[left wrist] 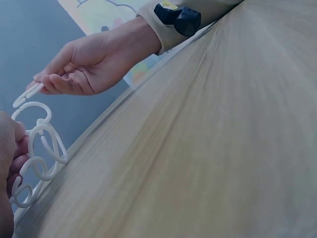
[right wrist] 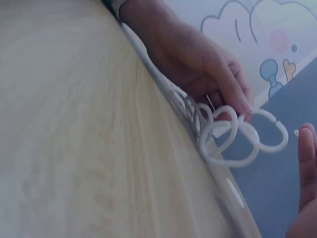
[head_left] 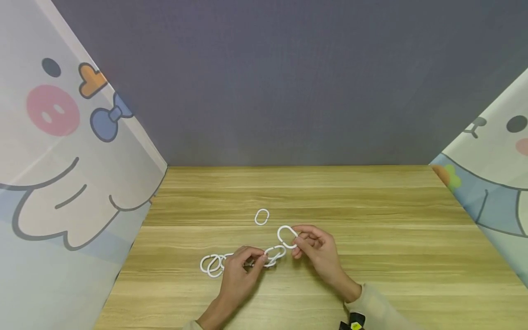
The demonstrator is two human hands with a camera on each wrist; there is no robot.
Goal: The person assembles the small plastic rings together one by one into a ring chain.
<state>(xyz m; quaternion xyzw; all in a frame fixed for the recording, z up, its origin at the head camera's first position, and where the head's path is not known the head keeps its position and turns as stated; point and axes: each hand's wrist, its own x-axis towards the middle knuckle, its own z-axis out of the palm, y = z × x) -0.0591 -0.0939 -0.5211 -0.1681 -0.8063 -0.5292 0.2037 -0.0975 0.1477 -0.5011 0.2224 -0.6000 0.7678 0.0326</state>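
My left hand (head_left: 241,270) pinches a link near the right end of a chain of white plastic C-shaped links (head_left: 202,263). Several joined links trail leftward onto the table under that hand; its fingers hide part of them. In the left wrist view the chain (left wrist: 31,144) hangs beside the fingers. Between thumb and fingers, my right hand (head_left: 321,254) pinches a single white oval link (head_left: 278,235), raised just right of the chain's end link (head_left: 284,250). Whether the two touch, I cannot tell. The right wrist view shows only a sliver of that single link.
Another white oval link (head_left: 256,217) lies loose on the wooden table (head_left: 371,201), beyond both hands. A grey panel (head_left: 288,91) stands at the table's far edge. Cartoon-printed panels (head_left: 82,183) border the left and right sides.
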